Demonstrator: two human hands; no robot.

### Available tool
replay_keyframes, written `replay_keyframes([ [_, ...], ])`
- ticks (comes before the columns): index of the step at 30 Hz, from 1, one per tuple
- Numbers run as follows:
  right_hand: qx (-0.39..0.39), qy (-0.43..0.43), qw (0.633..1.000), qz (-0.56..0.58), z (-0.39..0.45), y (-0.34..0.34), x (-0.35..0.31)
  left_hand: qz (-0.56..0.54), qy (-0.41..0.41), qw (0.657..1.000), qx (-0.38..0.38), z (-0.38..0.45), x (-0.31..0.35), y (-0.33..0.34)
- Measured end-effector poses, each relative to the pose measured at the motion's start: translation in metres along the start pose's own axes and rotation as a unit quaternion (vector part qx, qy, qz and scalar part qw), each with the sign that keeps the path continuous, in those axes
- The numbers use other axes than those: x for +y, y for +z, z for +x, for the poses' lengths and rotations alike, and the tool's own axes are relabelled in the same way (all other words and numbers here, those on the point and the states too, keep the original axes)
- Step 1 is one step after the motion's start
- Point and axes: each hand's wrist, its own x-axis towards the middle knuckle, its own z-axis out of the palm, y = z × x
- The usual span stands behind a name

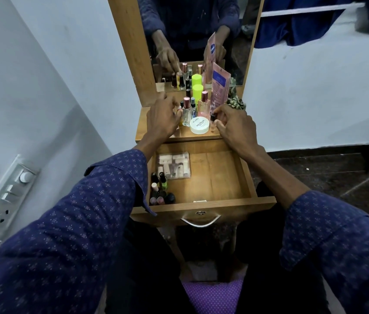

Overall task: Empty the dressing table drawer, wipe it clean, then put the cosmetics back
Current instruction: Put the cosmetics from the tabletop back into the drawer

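Observation:
The wooden drawer [228,177] is pulled open below the tabletop [192,135]. It holds a clear plastic box [174,165] at the back left and several nail polish bottles [160,191] at the front left. On the tabletop stand perfume bottles [186,112], a neon green bottle [197,91], a pink packet [218,87] and a white nail polish remover jar [199,125]. My left hand [163,118] curls its fingers round a small bottle [180,108] beside the perfumes. My right hand [235,126] pinches a small black-capped bottle [212,118] right of the jar.
A mirror [192,30] in a wooden frame rises behind the tabletop and reflects both hands. A patterned cloth [235,100] lies at the back right of the top. A switchboard [6,196] is on the left wall. A purple cushion [213,298] is below me.

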Motion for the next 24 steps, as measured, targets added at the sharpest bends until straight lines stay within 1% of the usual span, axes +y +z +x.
replay_keyframes([
  [5,0.003,-0.028,0.999,-0.024,0.004,0.004,-0.001,-0.028,0.016,0.999,0.018,-0.006,0.003,-0.004],
  [11,0.006,-0.031,0.999,-0.01,0.007,0.002,-0.006,-0.061,0.032,0.997,0.036,-0.017,0.005,-0.011],
  [15,0.004,-0.03,1.0,-0.009,0.005,0.001,-0.007,-0.076,0.027,0.996,0.047,-0.026,0.008,-0.017],
  [18,0.002,-0.032,0.999,-0.013,0.0,0.0,-0.008,-0.088,0.042,0.994,0.055,-0.035,0.008,-0.021],
  [22,0.007,-0.017,1.0,-0.001,-0.012,-0.003,-0.011,-0.109,0.059,0.991,0.05,-0.046,0.006,-0.021],
  [24,-0.004,0.001,1.0,0.012,-0.02,-0.004,-0.013,-0.124,0.07,0.989,0.027,-0.053,0.005,-0.022],
])
